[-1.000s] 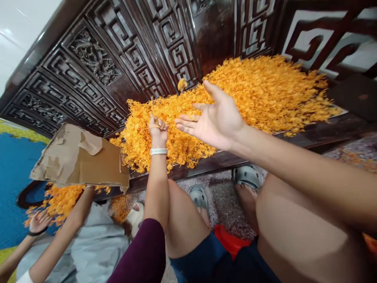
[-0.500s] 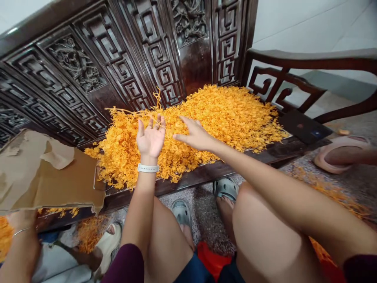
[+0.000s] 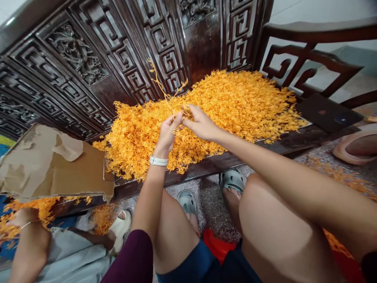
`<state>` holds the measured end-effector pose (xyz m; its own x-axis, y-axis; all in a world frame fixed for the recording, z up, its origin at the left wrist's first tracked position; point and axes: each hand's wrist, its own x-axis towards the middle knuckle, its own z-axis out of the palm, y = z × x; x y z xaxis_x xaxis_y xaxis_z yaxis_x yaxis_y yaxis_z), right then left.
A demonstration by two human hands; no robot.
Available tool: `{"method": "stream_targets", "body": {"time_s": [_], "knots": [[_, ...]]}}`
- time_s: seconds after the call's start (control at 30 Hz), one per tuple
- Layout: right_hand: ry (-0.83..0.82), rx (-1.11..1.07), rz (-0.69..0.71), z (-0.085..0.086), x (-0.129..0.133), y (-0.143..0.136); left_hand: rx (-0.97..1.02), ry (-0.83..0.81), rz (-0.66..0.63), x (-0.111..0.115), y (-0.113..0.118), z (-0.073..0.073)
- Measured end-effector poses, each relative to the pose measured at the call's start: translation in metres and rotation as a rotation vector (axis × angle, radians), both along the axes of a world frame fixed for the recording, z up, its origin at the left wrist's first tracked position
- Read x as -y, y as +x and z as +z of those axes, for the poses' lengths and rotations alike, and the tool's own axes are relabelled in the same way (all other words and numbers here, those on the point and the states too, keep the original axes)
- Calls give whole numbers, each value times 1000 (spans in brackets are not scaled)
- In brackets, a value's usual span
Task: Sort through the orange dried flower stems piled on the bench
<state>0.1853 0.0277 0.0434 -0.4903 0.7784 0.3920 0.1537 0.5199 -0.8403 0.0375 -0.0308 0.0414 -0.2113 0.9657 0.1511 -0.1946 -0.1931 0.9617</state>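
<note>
Both hands are meeting above the front middle of a broad heap of fine orange-yellow dried strands (image 3: 235, 106), which is lying on the seat of a dark carved wooden bench, the surface (image 3: 265, 151) carrying it. The left hand (image 3: 167, 131), wearing a pale wristband (image 3: 158, 160), is reaching up from a straight forearm with its fingers bent and its fingertips pinching narrowly on a thin branching sprig of the same orange strands (image 3: 165, 92). The right hand (image 3: 200, 124) is coming in from the right on a long bare arm, palm turned down, its fingers closing on the same sprig so that the fingertips of both hands are nearly touching. The sprig is standing up wiry and forked against the bench's glossy backrest (image 3: 123, 59), which is cut with square fretwork patterns. The heap is looking light, crinkled and tangled. A torn brown cardboard sheet (image 3: 59, 169), matte and ragged at the edges, is resting on the bench's left end, just beside the heap. Another person's arm (image 3: 29, 243) is showing at the lower left.
</note>
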Motion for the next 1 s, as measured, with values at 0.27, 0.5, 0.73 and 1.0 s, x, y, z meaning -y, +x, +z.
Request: {"method": "stream_targets", "body": {"time_s": [0.27, 0.5, 0.73, 1.0], "knots": [[-377, -147, 64, 1, -2, 11, -10, -32, 173, -2, -12, 1], [-795, -357, 105, 6, 0, 19, 8, -49, 104, -1, -2, -7], [-653, -378, 26, 12, 2, 17, -131, -56, 4, -9, -4, -11], [-462, -493, -277, 13, -27, 36, -328, -147, -273, 0, -9, 0]]}}
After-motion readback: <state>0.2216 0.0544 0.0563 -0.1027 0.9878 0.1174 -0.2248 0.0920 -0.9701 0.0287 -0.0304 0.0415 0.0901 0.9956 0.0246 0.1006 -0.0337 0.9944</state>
